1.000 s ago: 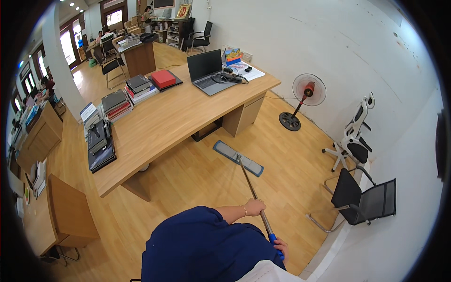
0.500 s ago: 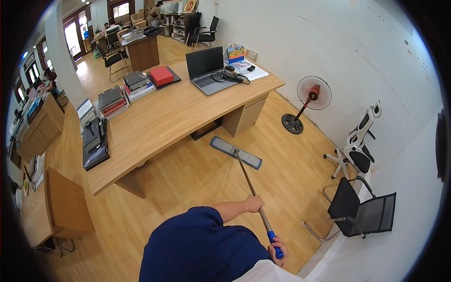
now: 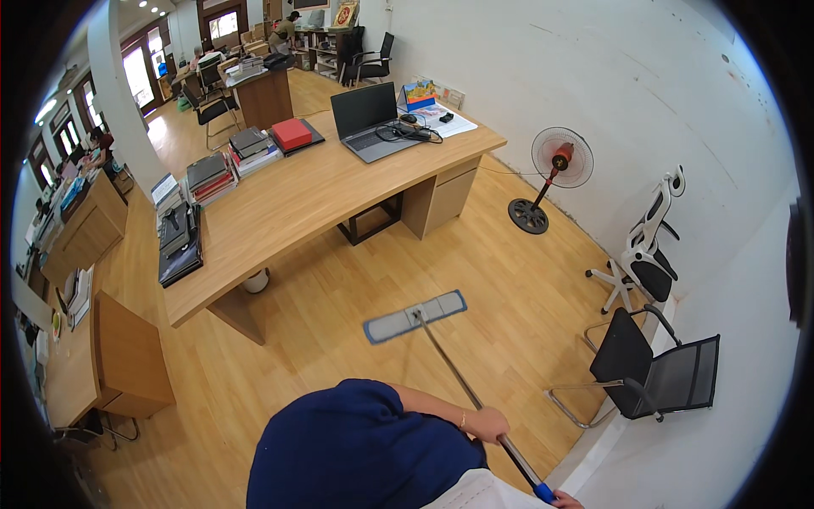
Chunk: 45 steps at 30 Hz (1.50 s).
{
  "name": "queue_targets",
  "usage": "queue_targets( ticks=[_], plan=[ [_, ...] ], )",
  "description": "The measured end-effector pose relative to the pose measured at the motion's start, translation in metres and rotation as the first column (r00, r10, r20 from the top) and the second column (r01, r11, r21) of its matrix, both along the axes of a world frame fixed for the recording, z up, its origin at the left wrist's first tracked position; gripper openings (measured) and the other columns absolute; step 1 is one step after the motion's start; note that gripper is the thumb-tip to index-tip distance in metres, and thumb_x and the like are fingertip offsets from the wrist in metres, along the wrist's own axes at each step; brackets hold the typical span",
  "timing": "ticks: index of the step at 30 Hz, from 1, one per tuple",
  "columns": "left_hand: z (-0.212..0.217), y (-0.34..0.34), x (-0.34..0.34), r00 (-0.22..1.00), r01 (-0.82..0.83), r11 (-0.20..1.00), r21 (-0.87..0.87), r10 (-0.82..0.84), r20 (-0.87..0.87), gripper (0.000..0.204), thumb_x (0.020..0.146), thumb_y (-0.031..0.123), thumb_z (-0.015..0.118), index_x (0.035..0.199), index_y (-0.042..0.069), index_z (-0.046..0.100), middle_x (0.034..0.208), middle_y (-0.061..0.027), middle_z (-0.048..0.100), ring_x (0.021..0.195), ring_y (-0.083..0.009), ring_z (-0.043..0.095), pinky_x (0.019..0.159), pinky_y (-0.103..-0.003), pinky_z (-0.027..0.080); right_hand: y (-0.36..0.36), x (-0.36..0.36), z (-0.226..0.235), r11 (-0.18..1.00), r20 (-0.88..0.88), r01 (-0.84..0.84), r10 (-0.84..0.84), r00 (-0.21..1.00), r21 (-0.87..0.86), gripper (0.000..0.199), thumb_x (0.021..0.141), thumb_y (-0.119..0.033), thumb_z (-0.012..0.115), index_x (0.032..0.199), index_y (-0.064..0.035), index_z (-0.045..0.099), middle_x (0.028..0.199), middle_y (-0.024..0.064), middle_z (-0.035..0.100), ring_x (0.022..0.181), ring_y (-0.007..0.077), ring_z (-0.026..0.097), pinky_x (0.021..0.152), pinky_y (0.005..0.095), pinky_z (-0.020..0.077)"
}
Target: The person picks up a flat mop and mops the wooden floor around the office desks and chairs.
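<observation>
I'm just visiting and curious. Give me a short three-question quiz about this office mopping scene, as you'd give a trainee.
1. True or false: the flat mop head rests on the wooden floor, out in front of the long desk.
2. Which hand grips the mop handle partway up? A) left hand B) right hand C) neither
3. Fill in: the standing fan by the white wall has a ___ hub.

Key: 1 true. 2 A, the left hand; the right hand is at the blue handle end, mostly cut off. 3 red.
</observation>
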<state>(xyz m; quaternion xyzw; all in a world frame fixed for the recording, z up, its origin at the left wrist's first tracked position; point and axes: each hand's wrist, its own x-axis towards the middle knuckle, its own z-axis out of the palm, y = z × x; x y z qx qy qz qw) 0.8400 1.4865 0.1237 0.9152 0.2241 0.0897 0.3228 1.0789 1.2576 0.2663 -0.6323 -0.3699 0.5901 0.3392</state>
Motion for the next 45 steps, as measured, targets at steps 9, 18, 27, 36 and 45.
queue_targets(
  ticks=[9,18,27,36,45],
  plan=[
    [0.038,-0.041,0.038,0.979,0.182,0.981,-0.063,-0.174,0.109,0.025,0.067,0.036,0.072,0.068,0.012,0.064,0.070,-0.0098,0.064,0.070,-0.0312,0.062,0.058,-0.042,0.048,-0.015,-0.025,0.052,0.407,-0.193,0.260,-0.198,0.961,0.876,0.014,0.078,-0.011,0.057,0.076,0.0016,0.051,0.068,0.0174,0.054,0.072,0.0321,0.057,0.068,0.0439,0.0486],
    [-0.007,0.004,-0.008,0.994,-0.047,0.998,0.043,0.043,0.096,0.015,0.069,0.026,0.065,0.068,0.012,0.063,0.069,-0.0100,0.063,0.070,-0.0307,0.062,0.058,-0.042,0.047,0.053,-0.058,0.031,0.404,-0.135,0.167,-0.106,0.985,0.900,0.012,0.077,-0.010,0.056,0.071,-0.0003,0.050,0.064,0.0179,0.054,0.064,0.0345,0.055,0.068,0.0476,0.0476],
    [-0.062,0.103,-0.146,0.879,-0.465,0.875,0.133,0.474,-0.050,0.009,0.069,0.020,0.062,0.072,0.012,0.064,0.075,-0.0104,0.062,0.075,-0.0297,0.061,0.059,-0.043,0.049,0.160,-0.173,-0.023,0.726,-0.245,0.076,0.130,0.961,0.683,0.006,0.075,0.001,0.063,0.076,-0.0011,0.058,0.094,0.0157,0.063,0.108,0.0322,0.055,0.095,0.0427,0.0391],
    [-0.065,0.170,-0.260,0.488,-0.808,0.521,0.275,0.854,-0.183,0.018,0.075,0.018,0.058,0.090,0.010,0.064,0.099,-0.0143,0.062,0.100,-0.0344,0.055,0.073,-0.047,0.050,0.277,-0.301,-0.065,0.630,0.112,-0.298,0.318,0.941,0.717,0.010,0.074,0.004,0.066,0.077,-0.0019,0.058,0.095,0.0130,0.063,0.108,0.0297,0.055,0.094,0.0381,0.0414],
    [-0.060,0.170,-0.266,0.502,-0.829,0.546,0.121,0.821,-0.273,0.023,0.079,0.019,0.056,0.098,0.009,0.062,0.114,-0.0172,0.055,0.106,-0.0343,0.054,0.079,-0.048,0.049,0.268,-0.306,-0.059,0.673,0.132,-0.332,0.332,0.934,0.661,0.010,0.073,0.003,0.068,0.077,-0.0023,0.060,0.101,0.0126,0.063,0.110,0.0296,0.055,0.096,0.0369,0.0405]
  ],
)
